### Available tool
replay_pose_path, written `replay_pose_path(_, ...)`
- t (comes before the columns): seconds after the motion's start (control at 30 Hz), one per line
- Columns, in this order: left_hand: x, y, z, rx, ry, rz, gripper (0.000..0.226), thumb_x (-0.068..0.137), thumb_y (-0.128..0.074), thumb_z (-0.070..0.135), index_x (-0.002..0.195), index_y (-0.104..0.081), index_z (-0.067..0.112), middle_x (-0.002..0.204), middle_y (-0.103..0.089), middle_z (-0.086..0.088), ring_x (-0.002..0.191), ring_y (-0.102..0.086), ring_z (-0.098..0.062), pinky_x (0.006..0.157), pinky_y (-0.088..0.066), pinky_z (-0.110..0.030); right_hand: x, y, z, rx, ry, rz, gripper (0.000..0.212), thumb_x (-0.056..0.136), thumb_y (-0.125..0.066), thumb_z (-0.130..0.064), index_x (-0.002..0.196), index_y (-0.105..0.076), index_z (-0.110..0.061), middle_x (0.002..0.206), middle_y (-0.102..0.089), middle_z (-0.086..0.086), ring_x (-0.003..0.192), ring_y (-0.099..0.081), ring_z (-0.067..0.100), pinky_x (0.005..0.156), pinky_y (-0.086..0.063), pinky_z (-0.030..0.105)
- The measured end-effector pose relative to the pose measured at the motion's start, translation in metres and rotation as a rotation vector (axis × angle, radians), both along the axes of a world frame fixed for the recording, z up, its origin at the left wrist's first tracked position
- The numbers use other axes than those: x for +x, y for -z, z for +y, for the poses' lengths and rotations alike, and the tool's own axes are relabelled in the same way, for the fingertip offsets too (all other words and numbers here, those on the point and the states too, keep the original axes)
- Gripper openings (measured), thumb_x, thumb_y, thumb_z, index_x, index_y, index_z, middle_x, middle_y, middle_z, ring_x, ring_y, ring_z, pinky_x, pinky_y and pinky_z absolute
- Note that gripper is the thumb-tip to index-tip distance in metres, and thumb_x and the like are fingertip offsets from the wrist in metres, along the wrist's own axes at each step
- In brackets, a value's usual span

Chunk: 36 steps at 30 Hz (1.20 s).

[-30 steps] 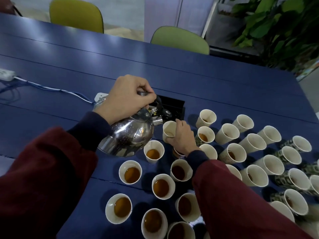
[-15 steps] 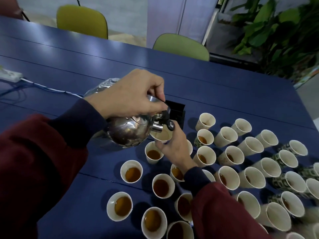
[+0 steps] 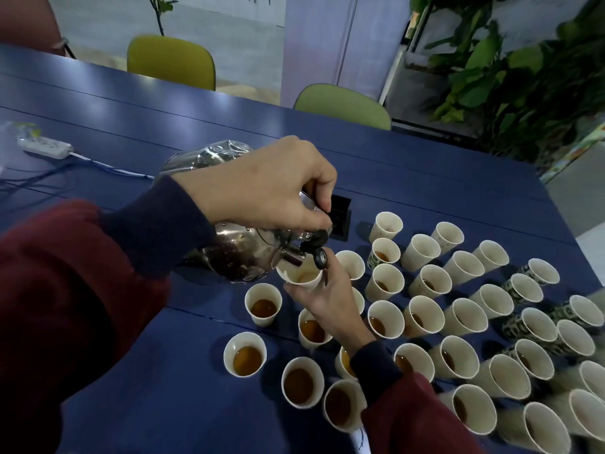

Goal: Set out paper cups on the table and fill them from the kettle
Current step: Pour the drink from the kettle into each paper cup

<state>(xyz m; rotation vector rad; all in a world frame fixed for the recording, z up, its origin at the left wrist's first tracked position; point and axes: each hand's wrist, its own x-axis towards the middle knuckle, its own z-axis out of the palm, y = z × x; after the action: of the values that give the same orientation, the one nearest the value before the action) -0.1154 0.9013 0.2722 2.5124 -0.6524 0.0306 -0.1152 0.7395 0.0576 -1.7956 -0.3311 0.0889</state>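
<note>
My left hand (image 3: 262,185) grips the handle of a shiny steel kettle (image 3: 242,253), which is tipped with its spout over a paper cup (image 3: 299,276). My right hand (image 3: 327,299) holds that cup up off the blue table (image 3: 425,178), fingers curled round its side, just under the spout. A little pale liquid shows inside it. Several paper cups with brown tea (image 3: 248,353) stand in front of me. Many more cups (image 3: 465,317) crowd the right side, some with a little tea.
A black cable hatch (image 3: 340,217) sits in the table just behind the kettle. A white power strip (image 3: 44,147) with its cord lies at the far left. Two green chairs (image 3: 342,104) stand behind the table, plants at the far right.
The right hand has lifted the cup off the table up to the spout. The left hand has raised and tipped the kettle further toward it.
</note>
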Motion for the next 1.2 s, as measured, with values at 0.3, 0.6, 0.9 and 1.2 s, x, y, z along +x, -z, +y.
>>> replay_pose_path(0.3,-0.023,-0.009,-0.008,0.079,0.056,-0.042,0.011,0.077,-0.08,0.019,0.072,-0.071,0.014,0.063,-0.064,0.014,0.056,-0.053,0.008,0.055,-0.033,-0.004,-0.029,-0.005,0.007,0.03,-0.025,0.067,0.048,0.074,-0.084,-0.02,0.115,-0.059,-0.023,0.111,-0.071,0.001,0.106,-0.068,0.022,0.093,-0.053,0.054)
replay_pose_path(0.6,-0.031,-0.01,-0.003,0.131,0.102,-0.097,0.01,0.076,-0.08,0.024,0.072,-0.072,0.018,0.066,-0.067,0.016,0.068,-0.059,0.001,0.064,-0.039,-0.009,-0.046,-0.009,0.018,0.066,-0.037,0.095,0.05,0.073,-0.083,-0.028,0.118,-0.06,-0.027,0.114,-0.071,0.0,0.109,-0.067,0.021,0.096,-0.052,0.053)
replay_pose_path(0.9,-0.021,-0.016,0.005,0.143,0.166,-0.124,0.01,0.076,-0.078,0.024,0.071,-0.07,0.021,0.067,-0.068,0.012,0.069,-0.061,-0.005,0.065,-0.038,-0.007,-0.046,-0.016,0.022,0.138,-0.006,0.133,0.043,0.08,-0.082,-0.001,0.115,-0.062,-0.013,0.106,-0.072,0.008,0.099,-0.069,0.015,0.087,-0.055,0.031)
replay_pose_path(1.2,0.001,-0.025,0.017,0.168,0.221,-0.186,0.007,0.078,-0.077,0.024,0.074,-0.072,0.021,0.057,-0.054,0.022,0.07,-0.05,0.017,0.063,-0.032,-0.001,-0.032,-0.028,0.034,0.176,0.033,0.106,0.039,0.081,-0.08,0.002,0.113,-0.064,-0.012,0.1,-0.073,-0.001,0.093,-0.068,0.01,0.082,-0.05,0.019)
